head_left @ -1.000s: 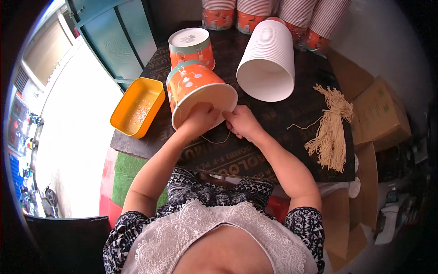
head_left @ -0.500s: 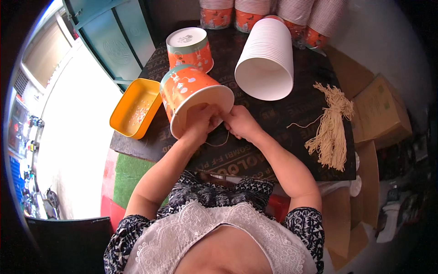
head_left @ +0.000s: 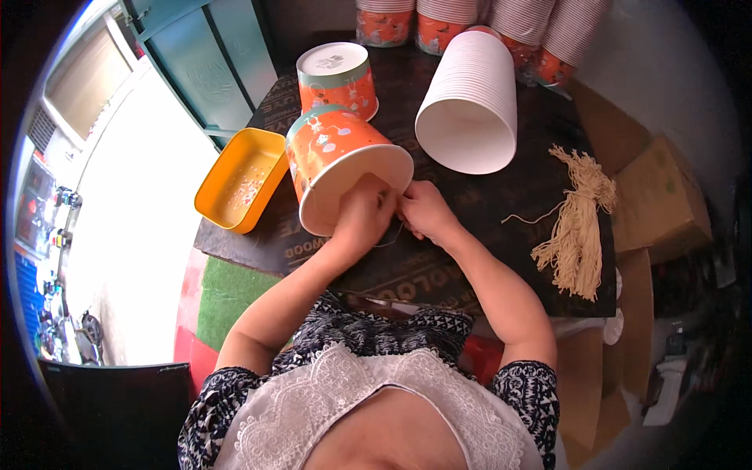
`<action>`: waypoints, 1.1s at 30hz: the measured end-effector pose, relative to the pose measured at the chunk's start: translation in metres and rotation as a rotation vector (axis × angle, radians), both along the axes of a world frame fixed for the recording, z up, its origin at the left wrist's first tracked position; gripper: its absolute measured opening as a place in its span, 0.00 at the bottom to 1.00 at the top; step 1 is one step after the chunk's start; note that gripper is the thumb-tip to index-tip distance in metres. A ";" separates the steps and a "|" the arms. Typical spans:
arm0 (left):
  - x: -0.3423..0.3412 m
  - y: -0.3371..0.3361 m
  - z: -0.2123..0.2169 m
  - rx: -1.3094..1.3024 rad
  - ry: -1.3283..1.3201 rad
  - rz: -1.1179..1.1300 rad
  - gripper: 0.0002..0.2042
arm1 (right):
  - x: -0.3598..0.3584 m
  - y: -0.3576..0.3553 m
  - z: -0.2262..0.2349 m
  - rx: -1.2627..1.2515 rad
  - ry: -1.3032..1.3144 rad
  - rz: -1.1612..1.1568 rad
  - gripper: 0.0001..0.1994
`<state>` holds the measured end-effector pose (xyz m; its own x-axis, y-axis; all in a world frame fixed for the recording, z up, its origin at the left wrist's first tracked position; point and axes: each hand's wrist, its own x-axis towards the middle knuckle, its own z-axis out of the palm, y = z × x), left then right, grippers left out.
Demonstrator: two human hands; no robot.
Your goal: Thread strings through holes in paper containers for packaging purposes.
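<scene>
An orange paper bucket (head_left: 345, 141) with a green band lies tilted, its white mouth toward me. My left hand (head_left: 366, 210) reaches into that mouth, fingers curled at the right inner wall; what they pinch is hidden. Just outside the same rim is my right hand (head_left: 429, 213), fingers pinched together on a thin cord (head_left: 388, 243) that hangs in a loop below both hands. A second orange bucket (head_left: 338, 90) stands upside down behind the first. To the right lies a bundle of cream cords (head_left: 578, 227), tied round its upper part, one strand trailing left.
A yellow tray (head_left: 211, 192) with small bits in it sits at the dark table's (head_left: 501, 258) left edge. A nested stack of white-lined buckets (head_left: 470, 102) lies behind my right hand. Wrapped bucket stacks (head_left: 446, 27) line the back. Cardboard boxes (head_left: 662, 200) stand at right.
My left hand has shifted slightly right toward the rim, closer to my right hand. The whole scene has moved a little right in view; less of the cord loop shows.
</scene>
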<state>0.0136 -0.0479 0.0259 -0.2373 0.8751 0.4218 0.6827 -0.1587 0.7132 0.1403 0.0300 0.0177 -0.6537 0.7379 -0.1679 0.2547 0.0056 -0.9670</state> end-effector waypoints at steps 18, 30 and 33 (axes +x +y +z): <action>-0.003 -0.134 0.018 -0.139 -0.592 -0.058 0.34 | 0.000 -0.005 0.008 -0.016 -0.036 -0.032 0.13; -0.018 -0.085 0.018 -0.180 -0.502 -0.205 0.19 | 0.000 -0.002 0.000 -0.015 -0.015 -0.041 0.13; -0.009 -0.075 0.035 0.136 0.158 -0.196 0.18 | 0.001 -0.002 0.000 0.007 -0.008 -0.050 0.12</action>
